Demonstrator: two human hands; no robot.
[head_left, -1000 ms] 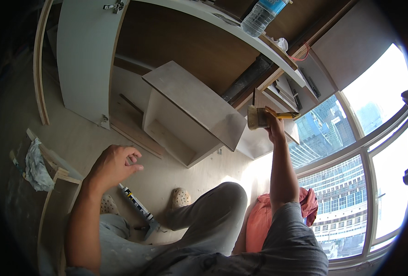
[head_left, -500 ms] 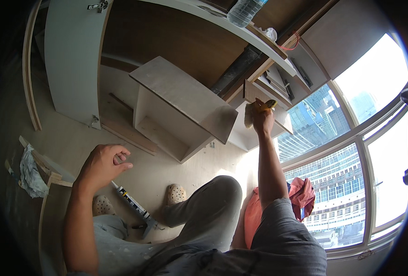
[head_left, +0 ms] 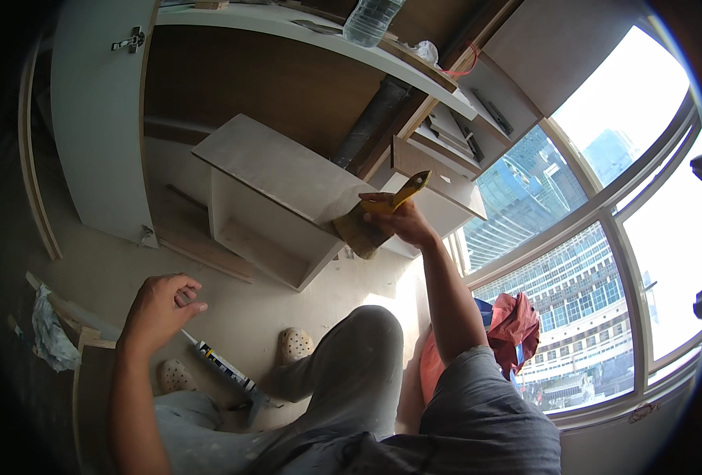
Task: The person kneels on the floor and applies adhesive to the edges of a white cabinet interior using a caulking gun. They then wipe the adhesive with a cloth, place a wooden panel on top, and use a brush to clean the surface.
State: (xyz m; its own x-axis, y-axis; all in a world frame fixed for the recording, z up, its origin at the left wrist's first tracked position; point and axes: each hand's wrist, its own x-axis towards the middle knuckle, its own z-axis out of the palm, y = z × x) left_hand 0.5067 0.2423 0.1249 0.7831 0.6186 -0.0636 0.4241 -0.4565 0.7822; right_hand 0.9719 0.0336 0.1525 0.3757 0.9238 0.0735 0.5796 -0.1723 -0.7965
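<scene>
Bare floor (head_left: pixel 287 309) fills lower left. At frame centre, my right hand (head_left: pixel 402 222) grips a brush (head_left: pixel 370 222) against the cabinet box (head_left: pixel 275 206); coverage indiscernible. My left hand (head_left: pixel 157 305) hangs loosely curled, empty, above a caulk tube (head_left: pixel 224 368).

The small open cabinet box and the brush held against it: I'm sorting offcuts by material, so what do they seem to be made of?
The cabinet box looks like laminated board: flat, matte, pale grey faces with square-cut edges; the core is not visible. The brush in the right hand has a glossy yellow handle, plastic or painted wood, and a wide tan head, probably bristle.
</scene>
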